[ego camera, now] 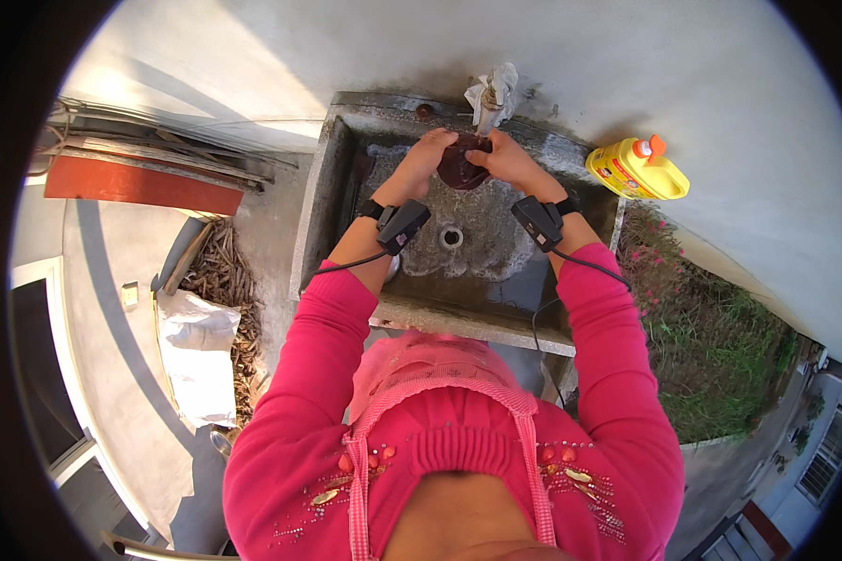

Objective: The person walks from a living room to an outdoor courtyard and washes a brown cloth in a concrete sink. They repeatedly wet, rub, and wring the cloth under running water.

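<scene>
Both hands are under the tap [488,116], over the back of a concrete sink [323,175]. Between them is a dark maroon rounded object [463,174], wet-looking; whether it is a small bowl or something softer I cannot tell. My left hand [426,160] grips its left side. At its right edge my right hand [509,161] holds on, with the thumb lying across the front. White cloth or plastic [505,84] is wrapped about the tap. Suds and water spread over the sink floor around the round drain hole [451,237].
A yellow detergent bottle [621,168] with an orange cap rests at the sink's right back corner. A small brown round thing [424,111] lies on the back ledge. Cables run from black wrist devices [403,226]. Planks [154,161] and wood chips [221,266] lie left, grass [709,343] right.
</scene>
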`<state>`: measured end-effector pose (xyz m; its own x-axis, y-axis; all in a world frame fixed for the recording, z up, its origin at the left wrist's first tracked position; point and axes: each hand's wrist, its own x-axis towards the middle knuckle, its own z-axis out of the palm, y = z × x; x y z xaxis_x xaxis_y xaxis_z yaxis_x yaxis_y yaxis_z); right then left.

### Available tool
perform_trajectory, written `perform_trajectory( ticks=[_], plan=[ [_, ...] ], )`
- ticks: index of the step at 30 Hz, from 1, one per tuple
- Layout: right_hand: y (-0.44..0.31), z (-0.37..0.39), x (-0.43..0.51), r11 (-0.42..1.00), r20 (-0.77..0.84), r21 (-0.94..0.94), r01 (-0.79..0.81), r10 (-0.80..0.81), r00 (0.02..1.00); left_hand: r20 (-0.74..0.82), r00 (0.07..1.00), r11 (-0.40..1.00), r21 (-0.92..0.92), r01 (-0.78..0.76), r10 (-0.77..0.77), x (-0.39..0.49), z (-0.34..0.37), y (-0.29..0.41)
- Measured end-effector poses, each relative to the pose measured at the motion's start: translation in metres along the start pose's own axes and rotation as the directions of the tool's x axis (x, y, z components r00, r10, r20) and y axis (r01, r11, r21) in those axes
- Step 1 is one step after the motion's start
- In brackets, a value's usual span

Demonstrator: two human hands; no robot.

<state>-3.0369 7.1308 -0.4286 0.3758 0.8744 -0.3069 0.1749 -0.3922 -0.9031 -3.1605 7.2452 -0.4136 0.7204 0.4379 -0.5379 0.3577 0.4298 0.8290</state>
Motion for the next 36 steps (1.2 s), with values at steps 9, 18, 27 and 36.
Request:
perform_trajectory(
  ticks=[9, 18, 27, 36],
  plan=[
    [-0.006, 0.006, 0.015, 0.920, -0.128, -0.378, 0.100, -0.159, 0.979, 0.441, 0.557, 0.505, 0.240, -0.829, 0.704, -0.012, 0.020, 0.082],
    [0.001, 0.003, 0.016, 0.945, -0.173, -0.312, 0.101, -0.161, 0.972, 0.419, 0.517, 0.456, 0.243, -0.856, 0.747, -0.013, 0.032, 0.082],
    [0.003, 0.010, 0.016, 0.911, -0.235, -0.392, 0.125, -0.231, 0.944, 0.230, 0.556, 0.454, 0.376, -0.808, 0.799, -0.018, 0.033, 0.068],
    [-0.007, 0.027, -0.007, 0.986, -0.398, 0.137, 0.099, -0.037, 0.917, 0.063, 0.956, 0.710, -0.657, 0.255, -0.285, -0.004, 0.035, -0.023]
  ],
)
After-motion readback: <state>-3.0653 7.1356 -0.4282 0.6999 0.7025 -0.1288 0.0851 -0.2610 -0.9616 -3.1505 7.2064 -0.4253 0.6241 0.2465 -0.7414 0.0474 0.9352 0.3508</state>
